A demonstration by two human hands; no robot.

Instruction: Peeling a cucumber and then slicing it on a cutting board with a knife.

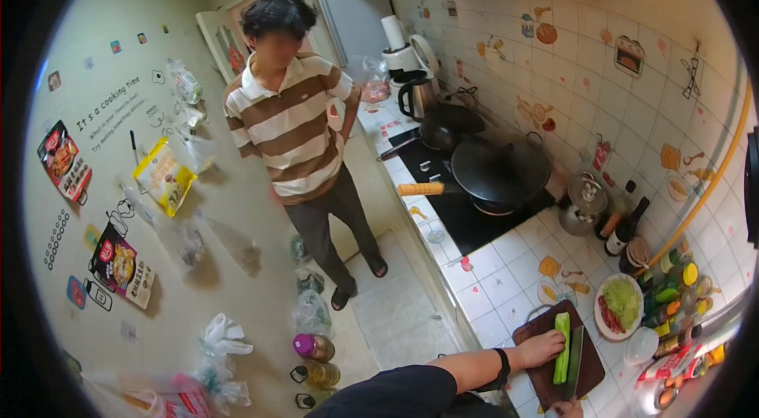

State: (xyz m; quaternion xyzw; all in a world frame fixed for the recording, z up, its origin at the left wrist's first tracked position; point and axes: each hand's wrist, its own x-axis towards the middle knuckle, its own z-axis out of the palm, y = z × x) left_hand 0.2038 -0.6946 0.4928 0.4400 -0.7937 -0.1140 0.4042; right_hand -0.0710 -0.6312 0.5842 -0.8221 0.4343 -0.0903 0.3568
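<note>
My left hand (541, 349), with a black band at the wrist, rests its fingers on green celery stalks (561, 358) lying lengthwise on a dark brown cutting board (590, 368). At the bottom edge of the view, my right hand (567, 409) grips the handle of a kitchen knife (573, 361). Its wide blade stands close along the right side of the celery; whether it touches is hard to tell. Beside the board, a white plate (638, 318) holds sliced green vegetable and reddish meat slices.
Sauce bottles (661, 296) line the wall, near a white bowl (642, 345). A black wok (501, 169) with a wooden handle sits on the cooktop (468, 234), a second pan (453, 124) behind it. Another person (296, 121) stands left of the counter. Oil bottles (320, 373) stand below.
</note>
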